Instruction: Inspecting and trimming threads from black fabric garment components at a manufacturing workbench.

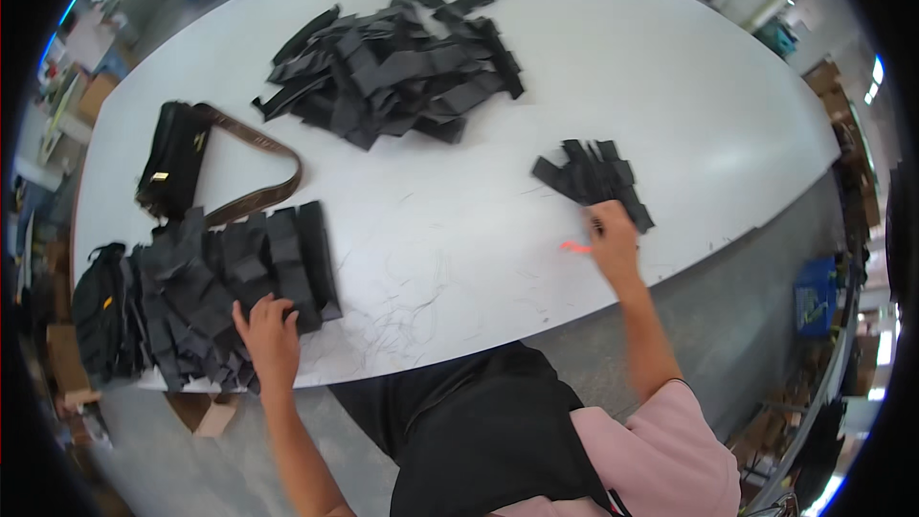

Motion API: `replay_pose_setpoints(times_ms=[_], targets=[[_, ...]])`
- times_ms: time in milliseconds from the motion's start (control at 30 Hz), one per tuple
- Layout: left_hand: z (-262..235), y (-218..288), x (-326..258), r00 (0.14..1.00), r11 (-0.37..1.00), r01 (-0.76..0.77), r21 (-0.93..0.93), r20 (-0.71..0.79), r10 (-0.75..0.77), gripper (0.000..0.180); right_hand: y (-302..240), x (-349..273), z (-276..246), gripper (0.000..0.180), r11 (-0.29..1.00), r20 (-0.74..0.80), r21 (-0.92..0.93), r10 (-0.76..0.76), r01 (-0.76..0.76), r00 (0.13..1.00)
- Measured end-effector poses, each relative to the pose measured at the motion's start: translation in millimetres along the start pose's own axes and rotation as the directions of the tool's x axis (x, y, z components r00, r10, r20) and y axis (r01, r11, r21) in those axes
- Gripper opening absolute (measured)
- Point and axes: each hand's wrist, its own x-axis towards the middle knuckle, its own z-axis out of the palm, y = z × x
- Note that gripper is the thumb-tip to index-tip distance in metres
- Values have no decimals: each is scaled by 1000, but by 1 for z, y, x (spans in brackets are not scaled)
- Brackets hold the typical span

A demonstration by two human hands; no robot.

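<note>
My left hand [271, 333] rests with its fingers apart on the near edge of a wide pile of black fabric strips [244, 258] at the left of the table. It grips none of them that I can see. On the right, my right hand [614, 235] is closed at the near end of a small fanned bunch of black strips [598, 172]. Something small and dark shows between its fingers, too blurred to name. A short orange-red piece [575, 247] sticks out beside the hand. Farther back lies a large loose heap of black strips [402, 67].
A black handbag [177, 158] with a brown strap [268, 142] lies beyond the left pile. At the table's left edge is a black bag [103, 311]. Loose thread ends [397, 302] are scattered on the white table [670, 67]. A blue crate [816, 297] stands off to the right.
</note>
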Motion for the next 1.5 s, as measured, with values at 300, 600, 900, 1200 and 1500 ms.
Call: replay_pose_setpoints(times_ms=[300,600,900,1200,1500], targets=[[1,44,-18,980,996,79,-34,-181,-84,23,78,25,7,45,857,64,-405,375,-319,925],[-1,106,-49,930,831,157,-534,-204,-306,24,72,37,20,58,912,190,-210,393,-353,900],[17,137,-24,947,91,227,-970,198,-255,32,-74,4,20,44,625,659,523,135,-580,740],[17,149,-26,857,-375,436,-818,504,-102,54,-182,-18,67,41,374,881,458,-66,-807,469],[40,153,-41,847,329,392,-859,197,-494,41,-191,-41,88,34,603,712,612,-138,-512,689]])
